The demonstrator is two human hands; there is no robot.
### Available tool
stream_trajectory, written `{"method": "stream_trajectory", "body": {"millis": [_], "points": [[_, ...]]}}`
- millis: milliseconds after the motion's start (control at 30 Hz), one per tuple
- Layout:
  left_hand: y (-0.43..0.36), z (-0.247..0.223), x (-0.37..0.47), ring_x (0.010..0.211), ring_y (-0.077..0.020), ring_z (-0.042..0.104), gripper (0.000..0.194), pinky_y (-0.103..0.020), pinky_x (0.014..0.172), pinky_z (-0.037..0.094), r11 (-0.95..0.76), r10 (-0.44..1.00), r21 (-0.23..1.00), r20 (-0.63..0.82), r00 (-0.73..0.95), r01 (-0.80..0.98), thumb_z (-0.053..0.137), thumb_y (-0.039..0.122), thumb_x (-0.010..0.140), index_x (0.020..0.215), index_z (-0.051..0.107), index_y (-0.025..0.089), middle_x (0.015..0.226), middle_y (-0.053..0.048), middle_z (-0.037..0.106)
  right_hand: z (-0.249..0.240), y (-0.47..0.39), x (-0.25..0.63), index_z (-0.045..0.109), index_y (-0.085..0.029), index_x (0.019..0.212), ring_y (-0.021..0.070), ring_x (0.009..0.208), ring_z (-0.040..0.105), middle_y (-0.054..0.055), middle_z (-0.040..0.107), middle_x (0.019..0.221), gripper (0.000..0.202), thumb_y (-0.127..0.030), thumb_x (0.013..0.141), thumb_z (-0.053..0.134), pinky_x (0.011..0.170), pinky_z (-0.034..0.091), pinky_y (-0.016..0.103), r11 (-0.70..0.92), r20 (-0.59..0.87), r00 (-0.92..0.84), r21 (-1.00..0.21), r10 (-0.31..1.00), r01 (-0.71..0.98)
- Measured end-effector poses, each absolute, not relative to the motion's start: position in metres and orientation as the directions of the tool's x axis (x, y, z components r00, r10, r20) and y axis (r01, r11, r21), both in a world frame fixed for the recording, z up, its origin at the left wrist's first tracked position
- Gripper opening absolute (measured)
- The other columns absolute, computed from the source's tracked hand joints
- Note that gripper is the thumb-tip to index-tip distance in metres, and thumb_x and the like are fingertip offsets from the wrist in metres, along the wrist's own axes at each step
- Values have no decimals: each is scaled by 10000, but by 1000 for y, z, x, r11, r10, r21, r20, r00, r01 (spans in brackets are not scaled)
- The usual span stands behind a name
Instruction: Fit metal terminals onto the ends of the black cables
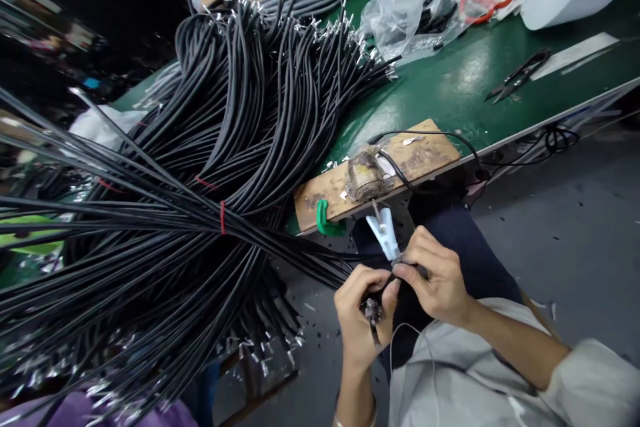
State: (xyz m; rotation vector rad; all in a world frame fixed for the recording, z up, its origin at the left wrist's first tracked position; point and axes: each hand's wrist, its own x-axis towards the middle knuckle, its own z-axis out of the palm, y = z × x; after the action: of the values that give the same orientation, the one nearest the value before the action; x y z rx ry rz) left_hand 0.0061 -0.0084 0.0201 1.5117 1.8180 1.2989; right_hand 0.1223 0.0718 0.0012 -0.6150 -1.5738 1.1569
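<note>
working at fingertip level above the lap, the person's left hand [353, 310] curls around a bunch of black cables [373, 311], their cut ends clustered in the palm. the thumb and forefinger of the right hand [437, 277] are pressed together, pinching a small dark piece [397, 265]; i cannot tell if it is a cable tip. the step in hand looks like fine handling of single ends, and the next move probably calls for a firm left hold and a light, exact right pinch. just beside those fingertips is a pale blue plastic clip [385, 233], smooth and tapered. the sheaths look matte and rubbery, cinched by a thin red tie [223, 217]. on the scuffed wooden board [433, 147] sits a crusted, lumpy cylinder [364, 177], near a glossy green clamp [325, 219]; dark metal snips [523, 73] lie well apart on the shiny green table [450, 97].
</note>
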Motion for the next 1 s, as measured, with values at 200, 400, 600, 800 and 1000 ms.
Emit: {"method": "stream_trajectory", "body": {"millis": [200,400,600,800,1000], "points": [[-12,11,17,552,-98,523,64,-203,524,398,0,873,894,218,-436,447,606,179,848,784,604,184,674,29,515,-6,56,108,658,-166,723,121,619,465,-2,506,668,211,-357,801,705,573,387,255,-541,-184,-565,-619,804,-569],[-11,10,12,527,-91,507,169,-201,507,365,-47,902,904,222,-371,425,576,205,880,723,626,169,623,23,537,-11,63,112,675,-128,744,80,584,468,4,565,674,262,-339,692,821,566,385,212,-802,-249,-778,-353,577,-482],[-12,19,10,464,-76,449,376,-209,480,316,61,926,944,67,-371,323,514,266,929,572,555,156,528,31,468,-16,72,126,668,-142,867,112,672,470,25,538,778,265,-404,880,632,606,382,247,-438,43,-682,-737,730,-515],[-9,25,12,438,-75,415,439,-217,464,287,98,943,950,7,-334,295,485,296,944,529,511,156,490,35,422,-10,71,121,613,-159,740,118,643,492,4,518,711,241,-358,784,743,578,400,246,-281,99,-581,-802,808,-527],[-7,15,11,461,-92,488,309,-218,492,344,24,952,928,92,-292,371,576,276,892,606,573,160,515,26,510,-7,53,110,569,-190,738,130,593,483,1,512,681,170,-282,869,627,513,407,257,-53,88,-295,-897,952,-440]]}}
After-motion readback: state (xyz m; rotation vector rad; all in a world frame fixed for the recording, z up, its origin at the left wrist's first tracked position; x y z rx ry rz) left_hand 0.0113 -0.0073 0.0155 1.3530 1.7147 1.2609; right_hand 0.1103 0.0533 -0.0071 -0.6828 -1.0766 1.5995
